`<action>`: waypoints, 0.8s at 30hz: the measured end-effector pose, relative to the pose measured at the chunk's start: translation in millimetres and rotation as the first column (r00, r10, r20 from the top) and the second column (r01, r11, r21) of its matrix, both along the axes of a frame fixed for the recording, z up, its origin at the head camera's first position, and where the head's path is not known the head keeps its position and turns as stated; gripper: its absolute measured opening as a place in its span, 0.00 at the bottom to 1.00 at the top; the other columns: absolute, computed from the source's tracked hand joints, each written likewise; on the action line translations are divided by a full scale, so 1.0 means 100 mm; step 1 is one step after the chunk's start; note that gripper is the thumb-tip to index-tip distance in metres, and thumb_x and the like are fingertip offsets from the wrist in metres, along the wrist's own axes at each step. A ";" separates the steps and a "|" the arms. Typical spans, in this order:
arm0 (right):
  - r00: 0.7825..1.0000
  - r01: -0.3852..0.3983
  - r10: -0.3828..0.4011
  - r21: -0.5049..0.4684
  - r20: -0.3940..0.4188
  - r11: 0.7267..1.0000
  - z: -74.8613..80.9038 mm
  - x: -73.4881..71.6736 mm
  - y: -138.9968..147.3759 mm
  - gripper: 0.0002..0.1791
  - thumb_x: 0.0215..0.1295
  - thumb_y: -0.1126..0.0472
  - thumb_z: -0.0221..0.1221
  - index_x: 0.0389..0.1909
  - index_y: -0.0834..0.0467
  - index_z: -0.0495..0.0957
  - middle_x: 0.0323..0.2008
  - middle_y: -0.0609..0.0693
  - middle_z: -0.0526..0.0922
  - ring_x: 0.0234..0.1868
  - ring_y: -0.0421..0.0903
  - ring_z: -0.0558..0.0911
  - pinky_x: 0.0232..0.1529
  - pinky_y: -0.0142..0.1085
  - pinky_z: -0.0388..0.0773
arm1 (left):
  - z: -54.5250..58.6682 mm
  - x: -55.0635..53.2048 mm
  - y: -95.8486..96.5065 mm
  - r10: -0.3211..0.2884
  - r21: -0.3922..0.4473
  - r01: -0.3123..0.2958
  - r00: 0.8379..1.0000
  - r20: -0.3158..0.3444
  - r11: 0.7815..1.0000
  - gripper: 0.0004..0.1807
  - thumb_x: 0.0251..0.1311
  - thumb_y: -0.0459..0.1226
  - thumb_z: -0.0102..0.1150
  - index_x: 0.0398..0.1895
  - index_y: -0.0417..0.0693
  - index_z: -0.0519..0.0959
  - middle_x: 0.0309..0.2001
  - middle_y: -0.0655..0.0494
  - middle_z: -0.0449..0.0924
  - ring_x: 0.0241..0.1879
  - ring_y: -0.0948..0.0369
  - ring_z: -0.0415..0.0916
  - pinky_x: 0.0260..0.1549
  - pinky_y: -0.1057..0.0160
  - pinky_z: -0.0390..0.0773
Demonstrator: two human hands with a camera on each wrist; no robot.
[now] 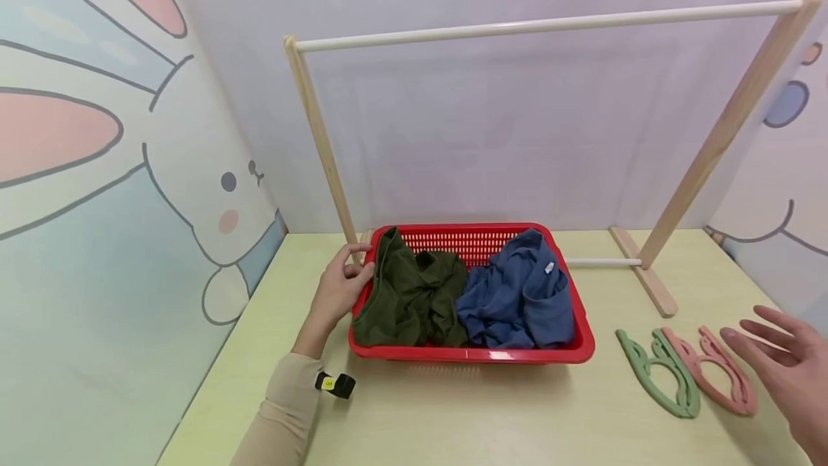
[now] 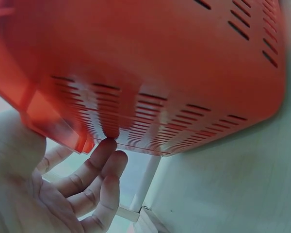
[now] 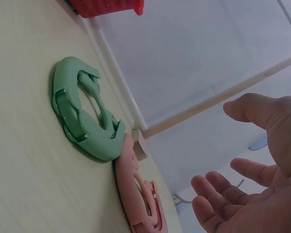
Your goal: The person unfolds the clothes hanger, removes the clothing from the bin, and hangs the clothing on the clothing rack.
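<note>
My left hand [image 1: 338, 288] is at the left end of a red plastic basket [image 1: 475, 355], holding its rim; in the left wrist view its fingertips [image 2: 106, 145] are against the slotted side below the rim. Inside the basket, a crumpled dark green garment [image 1: 414, 293] lies on the left and a crumpled blue garment [image 1: 517, 293] with a small white tag on the right. My right hand [image 1: 785, 362] hovers with spread fingers and holds nothing. Close to it on the table are a green folding hanger [image 1: 675, 380] and a pink folding hanger [image 1: 737, 383], side by side.
Behind the basket stands a rack with a white top rail [image 1: 550, 26] and wooden posts [image 1: 718, 142]. Its right foot [image 1: 647, 275] rests on the pale yellow table [image 1: 414, 423]. Walls with cartoon rabbit pictures [image 1: 213, 200] close off the sides.
</note>
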State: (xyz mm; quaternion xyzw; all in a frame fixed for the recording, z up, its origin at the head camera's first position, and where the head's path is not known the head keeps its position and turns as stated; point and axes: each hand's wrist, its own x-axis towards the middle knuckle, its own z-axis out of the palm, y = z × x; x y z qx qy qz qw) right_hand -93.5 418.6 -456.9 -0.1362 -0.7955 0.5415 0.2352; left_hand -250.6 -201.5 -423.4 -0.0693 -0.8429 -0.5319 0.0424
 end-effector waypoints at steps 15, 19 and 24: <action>0.970 -0.046 0.011 0.138 0.242 0.989 -0.17 0.01 0.10 0.45 0.79 0.52 0.70 0.86 0.30 0.56 0.58 0.29 0.71 0.48 0.15 0.63 0.38 0.12 0.67 | 0.00 0.01 0.05 0.011 0.007 -0.011 1.000 0.013 1.000 0.21 0.81 0.42 0.64 0.72 0.55 0.76 0.27 0.53 0.80 0.29 0.57 0.74 0.30 0.64 0.74; 0.945 -0.084 0.026 0.166 0.325 0.983 -0.19 -0.01 0.14 0.51 0.81 0.47 0.67 0.93 0.43 0.47 0.80 0.71 0.64 0.51 0.17 0.59 0.37 0.13 0.63 | 0.00 0.01 0.04 0.017 0.005 -0.017 1.000 0.015 1.000 0.21 0.81 0.42 0.64 0.72 0.56 0.76 0.26 0.54 0.80 0.30 0.58 0.74 0.30 0.64 0.74; 0.918 -0.149 0.059 0.204 0.391 0.968 -0.22 -0.04 0.16 0.52 0.82 0.44 0.65 0.93 0.55 0.45 0.79 0.87 0.52 0.58 0.39 0.72 0.34 0.14 0.61 | 0.00 0.01 0.04 0.024 -0.001 -0.024 1.000 0.013 1.000 0.21 0.81 0.42 0.64 0.72 0.56 0.76 0.26 0.54 0.81 0.30 0.58 0.75 0.30 0.64 0.74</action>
